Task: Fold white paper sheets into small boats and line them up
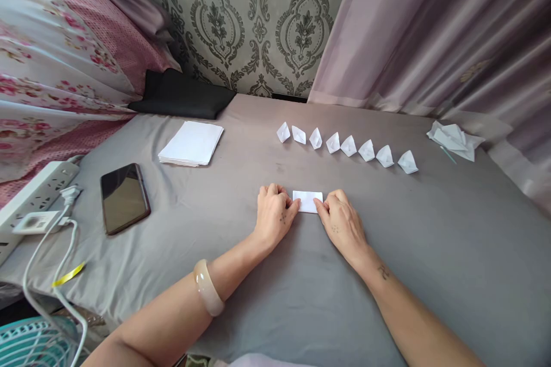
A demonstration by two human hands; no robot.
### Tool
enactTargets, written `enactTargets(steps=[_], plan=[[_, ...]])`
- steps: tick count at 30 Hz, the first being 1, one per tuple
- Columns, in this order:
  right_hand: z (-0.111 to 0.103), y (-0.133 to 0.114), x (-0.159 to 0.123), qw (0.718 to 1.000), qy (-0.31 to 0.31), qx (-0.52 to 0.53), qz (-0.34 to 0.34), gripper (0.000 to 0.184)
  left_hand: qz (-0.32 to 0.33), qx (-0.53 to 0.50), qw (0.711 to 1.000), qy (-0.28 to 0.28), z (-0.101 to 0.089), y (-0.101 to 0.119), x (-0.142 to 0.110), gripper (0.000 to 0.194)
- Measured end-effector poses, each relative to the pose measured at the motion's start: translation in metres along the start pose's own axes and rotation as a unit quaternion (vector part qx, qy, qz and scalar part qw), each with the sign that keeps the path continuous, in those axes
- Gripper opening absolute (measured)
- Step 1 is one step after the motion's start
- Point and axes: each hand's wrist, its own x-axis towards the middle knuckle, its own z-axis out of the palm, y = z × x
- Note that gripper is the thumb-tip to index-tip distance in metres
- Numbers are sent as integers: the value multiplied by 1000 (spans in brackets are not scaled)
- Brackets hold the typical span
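A small folded white paper lies flat on the grey bedsheet. My left hand has curled fingers pinching its left end. Pressed on the paper's right end is my right hand, fingers bent and closed. A pale bangle sits on my left wrist. Beyond the paper, a curved row of several small folded paper boats stands on the sheet.
A stack of white sheets lies at the back left, a dark phone left of my hands. A power strip with white cables sits at the left edge. Crumpled paper lies far right. A black cushion rests by the wall.
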Motion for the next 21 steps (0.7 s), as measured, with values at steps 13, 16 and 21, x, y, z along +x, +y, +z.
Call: enactTargets(steps=[13, 16, 21], plan=[[0, -3, 2, 1000, -6, -26, 8, 32, -7, 25, 1000, -2, 2, 1, 2, 30], [-1, -3, 2, 1000, -10, -23, 8, 31, -10, 35, 999, -7, 1, 1, 3, 30], [-5, -9, -1, 998, -17, -48, 35, 29, 20, 90, 995, -31, -6, 4, 3, 25]])
